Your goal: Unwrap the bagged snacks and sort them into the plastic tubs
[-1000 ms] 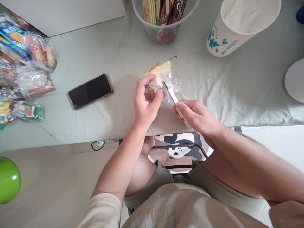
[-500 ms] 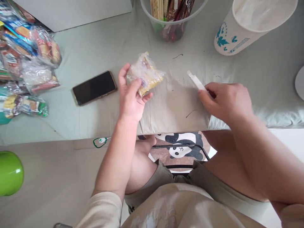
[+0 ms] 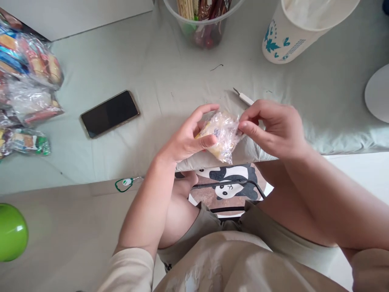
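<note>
A small yellow packet in crinkled clear plastic [image 3: 223, 132] is near the table's front edge. My left hand [image 3: 191, 132] is closed round its left side, thumb across the front. My right hand [image 3: 275, 127] pinches the right edge of the clear plastic between thumb and forefinger. Just behind the right hand's knuckles, a slim white tool [image 3: 245, 98] with a thin dark pointed tip lies on the table. The hand hides its rear end. The print on the packet is too blurred to read.
A dark phone [image 3: 110, 113] lies to the left. Several wrapped snacks [image 3: 33, 97] are piled at far left. A clear plastic tub [image 3: 203, 30] of sticks and wrapped bars stands at the back, beside a large white paper cup [image 3: 282, 40]. A white round object [image 3: 378, 93] sits far right.
My left hand has brought the packet right and nearer to me. My right hand has let go of the white tool and now grips the packet's plastic edge. The view has shifted slightly right.
</note>
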`<state>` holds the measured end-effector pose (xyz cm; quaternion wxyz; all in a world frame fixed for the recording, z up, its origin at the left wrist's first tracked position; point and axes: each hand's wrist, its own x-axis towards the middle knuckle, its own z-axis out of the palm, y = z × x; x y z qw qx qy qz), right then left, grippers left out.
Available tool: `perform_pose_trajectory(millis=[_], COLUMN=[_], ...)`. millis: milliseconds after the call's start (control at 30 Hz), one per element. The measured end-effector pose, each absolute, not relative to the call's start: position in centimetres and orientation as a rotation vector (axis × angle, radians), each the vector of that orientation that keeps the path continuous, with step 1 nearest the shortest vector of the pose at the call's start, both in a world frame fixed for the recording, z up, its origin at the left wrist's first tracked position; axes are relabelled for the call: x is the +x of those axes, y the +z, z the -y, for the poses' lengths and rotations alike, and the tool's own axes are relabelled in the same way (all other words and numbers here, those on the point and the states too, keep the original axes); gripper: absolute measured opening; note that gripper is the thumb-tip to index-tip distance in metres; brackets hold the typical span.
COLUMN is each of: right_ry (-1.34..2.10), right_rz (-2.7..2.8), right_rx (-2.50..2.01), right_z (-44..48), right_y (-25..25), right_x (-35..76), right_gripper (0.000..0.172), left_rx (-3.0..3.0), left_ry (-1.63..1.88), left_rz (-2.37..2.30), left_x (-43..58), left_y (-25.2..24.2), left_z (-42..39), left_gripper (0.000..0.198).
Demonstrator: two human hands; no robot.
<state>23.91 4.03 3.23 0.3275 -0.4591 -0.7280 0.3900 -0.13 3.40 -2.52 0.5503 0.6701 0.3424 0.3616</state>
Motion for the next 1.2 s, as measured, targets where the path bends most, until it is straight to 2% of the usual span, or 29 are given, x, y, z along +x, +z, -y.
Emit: perform_pose_trajectory(millis=[200, 367, 467, 500, 600, 667, 733, 800, 933, 1033, 1100, 1200], right_ry=[1.146, 1.401, 1.354, 1.287, 1.060, 0.921, 0.825, 0.885, 1.196, 1.248, 1.130, 0.700], right_rz=[1.520, 1.062, 1.114, 1.225, 1.597, 1.733, 1.759, 1.661, 1.270, 1.145, 1.146, 1.269], right_rx=[-1.277, -1.406, -1.339, -1.289, -1.192, -1.177, -1.152, -1.164, -1.217, -1.243, -1.282, -1.303], right_z=[-4.2, -4.6, -4.3, -4.2, -3.9, -3.9, -3.9, -4.0, -4.5, -5.1, -5.3, -4.8], right_y=[2.6, 2.0, 2.0, 2.0, 2.0, 1.8, 1.7, 1.6, 0.7, -0.4, -0.5, 0.2], right_x=[24.2, 23.5, 23.4, 23.6, 24.1, 24.3, 24.3, 24.0, 23.7, 24.0, 24.2, 24.4], right_gripper=[0.051, 0.032, 0.017, 0.018, 0.047, 0.055, 0.044, 0.032, 0.032, 0.030, 0.028, 0.027], left_rx=[1.490, 1.461, 1.455, 1.466, 1.464, 1.398, 1.316, 1.261, 1.220, 1.172, 1.132, 1.140], left_ry=[0.833, 0.903, 0.928, 0.925, 0.876, 0.820, 0.768, 0.725, 0.680, 0.680, 0.702, 0.810], left_rz=[-0.808, -0.891, -0.939, -0.943, -0.898, -0.861, -0.843, -0.832, -0.812, -0.791, -0.791, -0.856], left_x=[-0.4, -0.2, -0.3, -0.3, -0.2, 0.0, 0.2, 0.3, 0.2, 0.1, 0.3, 0.6], left_y=[-2.2, -2.9, -3.6, -3.6, -3.2, -2.4, -1.6, -1.0, -0.7, -0.8, -1.0, -1.4], left_z=[-3.8, -3.9, -3.9, -3.9, -3.7, -3.4, -3.2, -3.1, -3.3, -3.4, -3.4, -3.3], left_gripper=[0.083, 0.080, 0.082, 0.081, 0.076, 0.072, 0.069, 0.073, 0.086, 0.088, 0.087, 0.078])
